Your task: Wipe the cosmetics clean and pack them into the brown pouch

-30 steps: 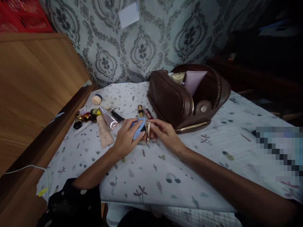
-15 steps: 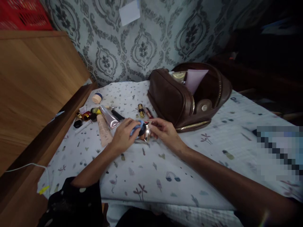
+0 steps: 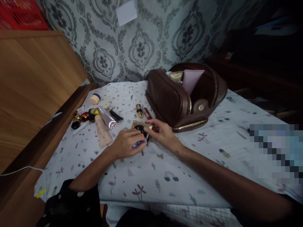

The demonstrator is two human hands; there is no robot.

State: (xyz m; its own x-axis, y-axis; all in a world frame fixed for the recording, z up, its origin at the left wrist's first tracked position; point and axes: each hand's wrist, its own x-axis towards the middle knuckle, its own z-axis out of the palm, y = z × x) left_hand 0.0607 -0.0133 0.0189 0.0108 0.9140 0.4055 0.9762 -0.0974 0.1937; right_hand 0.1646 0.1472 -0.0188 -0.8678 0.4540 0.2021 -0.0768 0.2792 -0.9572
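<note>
My left hand (image 3: 127, 142) is closed on a bunched blue cloth (image 3: 139, 143), mostly hidden under the fingers. My right hand (image 3: 163, 135) pinches the right side of a gold-edged makeup compact (image 3: 137, 123) with a dark round middle. The cloth is against the compact's near side, where the fingers hide part of it. Just beyond the hands, a gold and black lipstick (image 3: 139, 111) and a dark red tube (image 3: 147, 113) lie on the cover. Left of my left hand are a peach squeeze tube (image 3: 102, 132) and a shiny pink tube (image 3: 107, 117).
An unzipped brown leather bag (image 3: 165, 97) stands at the right, a pale pink tube (image 3: 192, 80) sticking out. Several small cosmetics lie in a heap at the left, with a round jar (image 3: 95, 98) behind. A wooden panel (image 3: 42, 75) borders the left; patterned wallpaper (image 3: 140, 50) rises behind.
My left hand and the blue cloth have moved down toward me across the compact. The compact has turned, showing more of its gold edge and dark middle. The view has shifted slightly.
</note>
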